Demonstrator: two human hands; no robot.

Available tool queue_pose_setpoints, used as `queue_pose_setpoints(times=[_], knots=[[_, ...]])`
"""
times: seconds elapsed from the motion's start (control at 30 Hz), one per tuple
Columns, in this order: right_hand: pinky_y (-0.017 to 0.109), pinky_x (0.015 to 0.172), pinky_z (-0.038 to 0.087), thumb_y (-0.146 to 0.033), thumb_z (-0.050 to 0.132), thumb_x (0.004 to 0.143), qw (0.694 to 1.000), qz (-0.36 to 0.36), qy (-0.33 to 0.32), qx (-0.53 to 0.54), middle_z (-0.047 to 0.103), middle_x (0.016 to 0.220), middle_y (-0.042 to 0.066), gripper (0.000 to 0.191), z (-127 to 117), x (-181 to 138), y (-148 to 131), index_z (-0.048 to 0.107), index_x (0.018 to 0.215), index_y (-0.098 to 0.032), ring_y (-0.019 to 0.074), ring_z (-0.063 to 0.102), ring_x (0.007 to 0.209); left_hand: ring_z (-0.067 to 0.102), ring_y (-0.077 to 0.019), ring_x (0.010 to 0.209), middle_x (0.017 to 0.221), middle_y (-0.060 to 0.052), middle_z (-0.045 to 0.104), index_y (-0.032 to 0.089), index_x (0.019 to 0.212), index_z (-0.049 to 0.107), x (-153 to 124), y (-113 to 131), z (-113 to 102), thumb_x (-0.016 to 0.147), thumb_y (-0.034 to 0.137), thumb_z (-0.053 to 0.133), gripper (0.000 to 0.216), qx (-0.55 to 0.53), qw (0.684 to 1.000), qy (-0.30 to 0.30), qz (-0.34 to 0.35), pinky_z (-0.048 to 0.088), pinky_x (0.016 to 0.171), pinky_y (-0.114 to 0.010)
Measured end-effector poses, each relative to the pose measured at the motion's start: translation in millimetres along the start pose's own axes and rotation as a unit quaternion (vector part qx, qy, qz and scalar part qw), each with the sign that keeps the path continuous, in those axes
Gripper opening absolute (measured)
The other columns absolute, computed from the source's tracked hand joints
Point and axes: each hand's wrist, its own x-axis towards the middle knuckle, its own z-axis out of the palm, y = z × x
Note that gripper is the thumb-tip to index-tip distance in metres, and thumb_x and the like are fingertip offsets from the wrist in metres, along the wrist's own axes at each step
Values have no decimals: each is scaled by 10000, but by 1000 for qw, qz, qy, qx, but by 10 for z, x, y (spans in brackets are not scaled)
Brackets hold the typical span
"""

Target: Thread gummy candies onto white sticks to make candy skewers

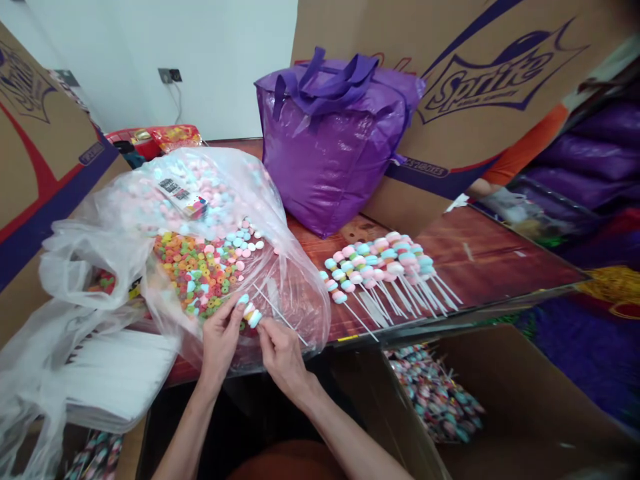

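Observation:
My left hand point(220, 337) pinches a short stack of pastel marshmallow rounds point(250, 311) at the near edge of a clear plastic bag point(165, 200). My right hand point(280, 350) holds the thin white stick that the rounds sit on and touches the stack from below. Inside the open bag lie several small multicoloured candy rings point(197, 270) and pink, white and blue marshmallow pieces point(235, 247). To the right, a row of several finished candy skewers point(385, 267) lies on the brown table point(480, 257).
A purple woven bag point(330, 140) stands at the back of the table. Printed cardboard panels point(500, 73) wall in the table. A plastic bag of white sticks point(120, 373) lies at the left. A cardboard box point(500, 400) below right holds wrapped skewers point(435, 397).

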Motion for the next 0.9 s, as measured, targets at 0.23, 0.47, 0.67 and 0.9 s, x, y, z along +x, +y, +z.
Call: queue_pose_setpoints(times=[0.23,0.47,0.67,0.9], knots=[[228,612,437,-152,437,979,993,-47,82,-70,637,696,13,244,-548,117,-68,655,869,-158,124,586,604,653,-229,1179,1425,-69,595,271,1398,557,-75,104,22,904,461,608,532,-34,999,-4,29,532,1010,-359],[287,623,417,-283,492,948,911,63,226,-339,733,814,106,285,-1245,214,723,737,904,-145,196,629,685,637,-126,663,934,-55,740,182,1074,736,-13,-2,41,860,401,647,318,-40,997,69,7,550,637,-250],[349,710,471,-287,507,956,902,27,215,-374,710,890,132,271,-1270,187,845,738,931,-148,252,639,822,635,-136,706,962,-63,724,191,1091,721,38,-43,6,871,312,610,275,-1,999,50,20,528,649,-254],[313,779,505,-157,462,980,970,-131,65,-192,690,897,76,216,-650,237,193,674,1020,-180,199,641,847,649,-189,806,946,-76,733,181,1015,739,547,163,25,889,242,580,212,212,973,44,80,509,801,-324]])
